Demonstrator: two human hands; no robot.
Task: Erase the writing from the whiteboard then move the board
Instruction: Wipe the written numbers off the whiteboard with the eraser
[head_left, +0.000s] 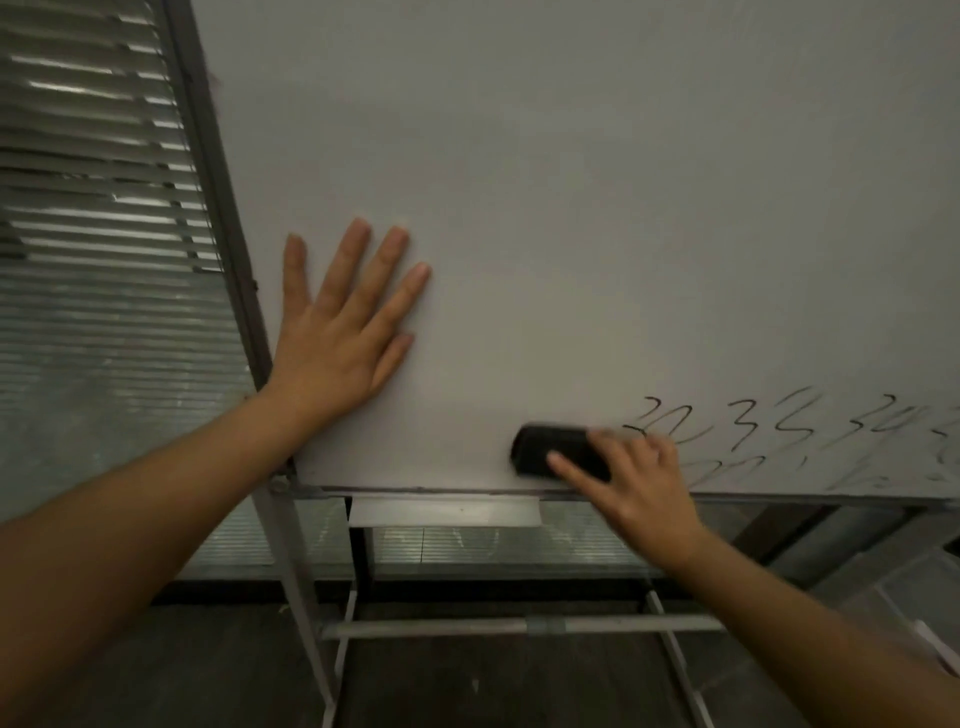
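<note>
Nearest you: both forearms reach in from the bottom corners, bare. Below the board you see the metal stand (306, 587) w/ a horizontal crossbar (519, 626), dark floor (467, 686) under it.

Your right hand (641, 493) is at the board's lower edge, right of centre, fingers curled over a black eraser (550, 452) and gripping it, pressed flat to the surface. The hand looks a bit motion-blurred. A small pale tray (447, 512) hangs off the bottom frame, just left of and below that hand.

Your left hand (340, 332) is higher and further left, near the board's left edge, palm flat on the surface, fingers straight and spread, holding nothing.

The whiteboard (571, 182) fills most of the view, upright on its stand, grey frame down the left side. Most of it is bare white. Black writing (769, 426) sits at lower right, right next to the eraser: scrawled marks, can't read them; the lower row is smeared and faint.

Far left, behind the board: horizontal blinds (93, 156) over a glass partition.
</note>
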